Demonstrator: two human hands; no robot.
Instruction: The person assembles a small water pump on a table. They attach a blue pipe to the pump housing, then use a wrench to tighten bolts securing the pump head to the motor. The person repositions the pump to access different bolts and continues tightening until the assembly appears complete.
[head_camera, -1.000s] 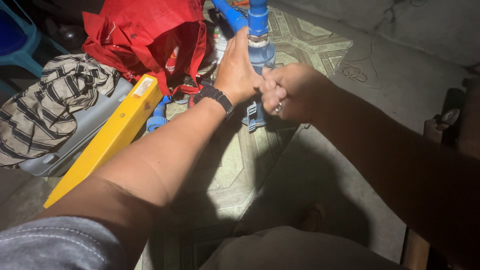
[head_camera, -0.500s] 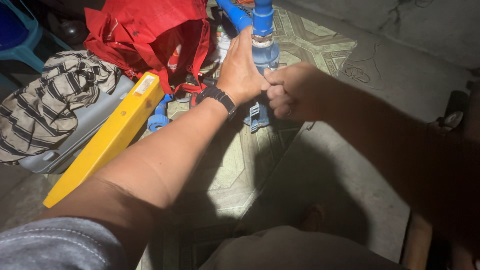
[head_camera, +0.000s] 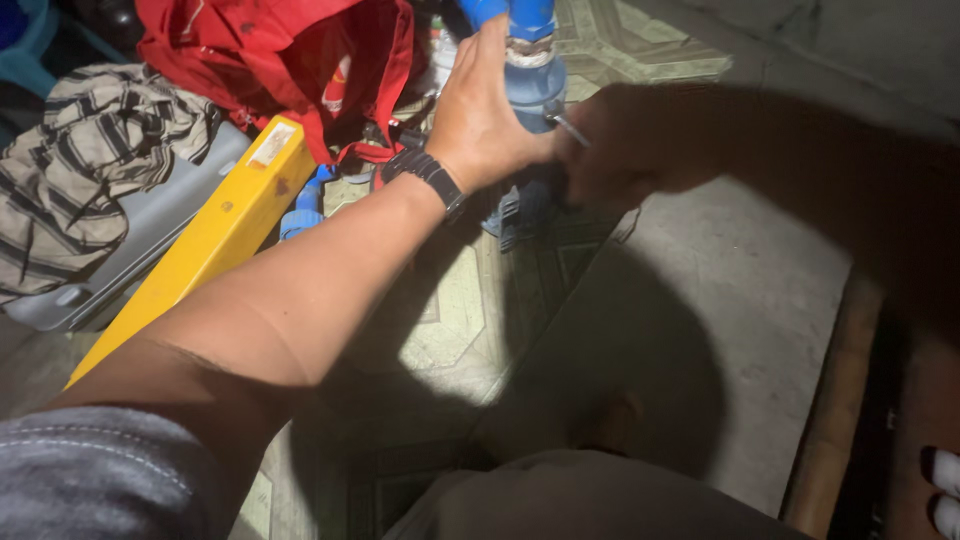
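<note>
Head view: blue pipe fitting (head_camera: 533, 75) sits against left hand (head_camera: 480, 115) fingers.

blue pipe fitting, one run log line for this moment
left hand on blue pipe fitting | right hand holds thin metal tool against it

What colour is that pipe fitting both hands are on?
Blue pipe fitting, seen in the head view.
</note>
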